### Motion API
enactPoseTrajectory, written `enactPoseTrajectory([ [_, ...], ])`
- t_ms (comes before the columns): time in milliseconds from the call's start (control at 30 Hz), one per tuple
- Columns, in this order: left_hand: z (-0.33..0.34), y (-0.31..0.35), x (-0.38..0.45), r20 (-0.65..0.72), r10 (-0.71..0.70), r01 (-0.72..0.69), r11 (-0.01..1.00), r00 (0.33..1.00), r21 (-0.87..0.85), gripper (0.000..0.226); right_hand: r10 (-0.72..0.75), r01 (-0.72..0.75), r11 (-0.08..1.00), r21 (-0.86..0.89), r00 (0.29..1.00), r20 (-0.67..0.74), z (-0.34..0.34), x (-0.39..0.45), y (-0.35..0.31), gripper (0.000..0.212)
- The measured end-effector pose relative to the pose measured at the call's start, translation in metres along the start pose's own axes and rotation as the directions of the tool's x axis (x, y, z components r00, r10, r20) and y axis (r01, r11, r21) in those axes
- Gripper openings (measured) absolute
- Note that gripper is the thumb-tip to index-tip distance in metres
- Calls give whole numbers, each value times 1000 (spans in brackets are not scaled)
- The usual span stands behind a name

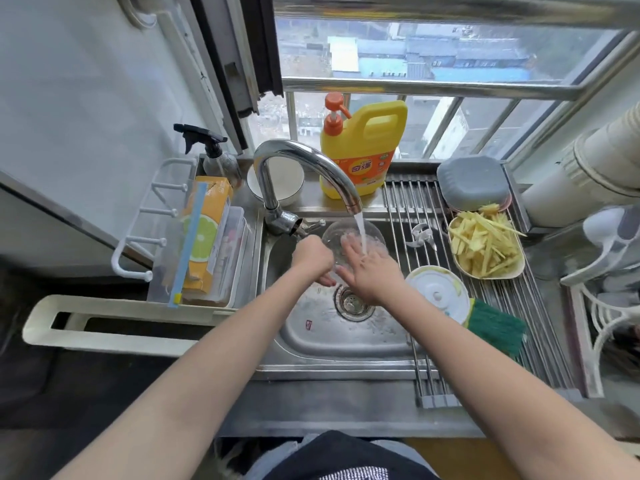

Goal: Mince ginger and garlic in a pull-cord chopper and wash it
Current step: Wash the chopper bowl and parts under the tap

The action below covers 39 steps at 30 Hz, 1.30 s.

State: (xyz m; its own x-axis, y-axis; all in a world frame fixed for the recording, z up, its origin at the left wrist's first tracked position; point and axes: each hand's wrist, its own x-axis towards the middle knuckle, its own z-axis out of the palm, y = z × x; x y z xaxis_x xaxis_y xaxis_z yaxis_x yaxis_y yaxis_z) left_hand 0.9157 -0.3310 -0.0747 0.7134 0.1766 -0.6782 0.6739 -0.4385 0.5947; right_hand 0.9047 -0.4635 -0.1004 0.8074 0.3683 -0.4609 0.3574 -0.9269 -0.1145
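The clear chopper bowl (pixel 337 235) is tilted under the running tap (pixel 304 168) above the steel sink (pixel 322 337). My left hand (pixel 311 258) grips the bowl's left rim. My right hand (pixel 372 268) reaches into the bowl with straight fingers, and the water stream falls on them. The chopper's white lid (pixel 437 293) lies upside down on the roll-up drying rack (pixel 485 306) to the right. The blade unit (pixel 420 236) rests on the rack further back.
A plate of sliced ginger (pixel 485 247) sits on the rack, a grey container (pixel 472 181) behind it. A green scrub pad (pixel 495 325) lies beside the lid. Yellow dish soap (pixel 360 150) and a white bowl (pixel 287 181) stand behind the tap. Boxes (pixel 207 237) fill the left tray.
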Motion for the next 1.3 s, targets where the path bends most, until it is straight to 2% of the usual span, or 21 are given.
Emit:
enactPoseTrajectory([
  [100,-4,-5,4,-151,106,-88,989,983,120,22,69,-82,963,-259,996,-57,4,-3,-6,86],
  [167,1,-13,4,-176,153,-112,968,972,222,22,28,-40,921,-387,999,-36,11,-12,-7,81],
  [200,5,-17,4,-181,160,-113,963,970,246,22,-30,23,940,-339,999,-14,15,-16,-4,67],
  [233,7,-21,4,-199,164,-110,960,966,258,22,-89,88,982,-168,996,2,20,-21,0,48],
  [300,7,-29,5,-269,202,-120,949,942,292,26,-131,115,938,326,991,26,27,-33,11,29],
  [333,6,-32,7,-286,239,-143,938,928,316,30,-107,100,893,438,994,-8,32,-41,20,27],
  [433,8,-40,5,-244,384,-246,858,891,452,42,130,16,843,537,964,-233,44,-65,44,25],
  [500,12,-41,0,-188,475,-294,761,860,578,49,259,32,721,693,914,-312,47,-72,47,24],
  [567,16,-43,-7,-127,625,-326,557,770,764,58,341,61,502,863,903,-262,38,-67,33,22],
  [667,17,-40,-13,32,886,-386,169,463,907,62,368,-68,-11,998,927,67,16,-50,9,40],
  [700,18,-40,-13,78,918,-418,100,390,903,63,345,-134,-122,983,923,169,9,-44,6,52],
  [733,19,-41,-12,121,935,-452,47,335,891,61,331,-181,-133,975,919,215,3,-40,6,64],
  [800,19,-41,-11,179,949,-492,-30,259,870,53,345,-202,123,972,927,149,-5,-35,13,87],
  [833,19,-40,-12,186,947,-513,-27,261,858,52,326,-186,210,960,939,111,-8,-34,17,95],
  [900,19,-39,-15,159,920,-549,69,357,833,58,221,-151,176,973,969,110,-16,-32,27,99],
  [933,19,-38,-17,138,889,-561,148,436,815,63,195,-132,165,977,976,99,-19,-32,32,93],
  [967,19,-39,-17,131,838,-555,226,530,800,69,236,-108,224,969,970,53,-21,-29,37,81],
  [1033,20,-40,-13,129,761,-510,289,636,810,84,457,-99,458,884,879,-138,-23,-18,54,46],
  [1100,19,-37,-11,150,732,-533,323,664,782,97,588,-219,648,729,752,-297,-24,-9,76,30],
  [1200,22,-25,-12,174,698,-552,363,695,750,101,531,-366,786,497,812,-241,-21,1,105,48],
  [1300,27,-16,-11,221,673,-524,285,706,803,104,498,-392,825,408,845,-194,-14,5,111,36],
])
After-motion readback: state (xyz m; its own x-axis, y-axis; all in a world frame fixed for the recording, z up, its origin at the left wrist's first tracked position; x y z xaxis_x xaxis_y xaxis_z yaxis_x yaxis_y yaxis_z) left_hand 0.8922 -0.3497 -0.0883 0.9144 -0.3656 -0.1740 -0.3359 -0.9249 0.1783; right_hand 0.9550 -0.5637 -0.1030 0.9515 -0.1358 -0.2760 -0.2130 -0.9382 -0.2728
